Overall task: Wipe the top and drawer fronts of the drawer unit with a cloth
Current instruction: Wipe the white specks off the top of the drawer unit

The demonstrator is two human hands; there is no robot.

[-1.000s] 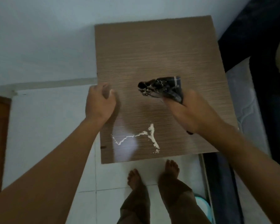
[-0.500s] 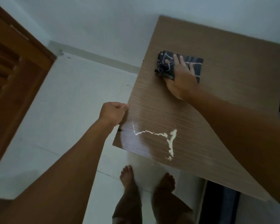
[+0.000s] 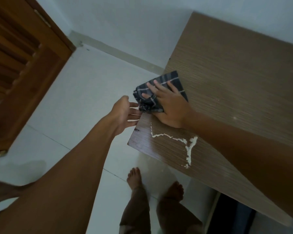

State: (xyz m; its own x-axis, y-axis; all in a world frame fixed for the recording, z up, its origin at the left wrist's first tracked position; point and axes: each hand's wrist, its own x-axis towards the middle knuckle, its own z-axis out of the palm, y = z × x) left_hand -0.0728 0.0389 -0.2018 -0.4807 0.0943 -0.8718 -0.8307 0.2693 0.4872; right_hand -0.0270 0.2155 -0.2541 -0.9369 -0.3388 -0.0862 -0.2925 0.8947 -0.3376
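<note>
- My right hand (image 3: 169,105) lies flat, fingers spread, pressing the cloth (image 3: 159,92) onto the left edge of the drawer unit's top (image 3: 235,85), at the centre of the frame.
- My left hand (image 3: 123,114) is open beside that edge, fingers loosely extended, fingertips touching the bunched lower end of the cloth.
- The cloth is dark with thin pale checks, partly folded, and overhangs the edge to the left.
- The brown wood-grain top carries a white smeared line (image 3: 184,144) nearer me, lower centre-right.
- Both forearms reach up from the bottom of the frame, the right one crossing over the top.
</note>
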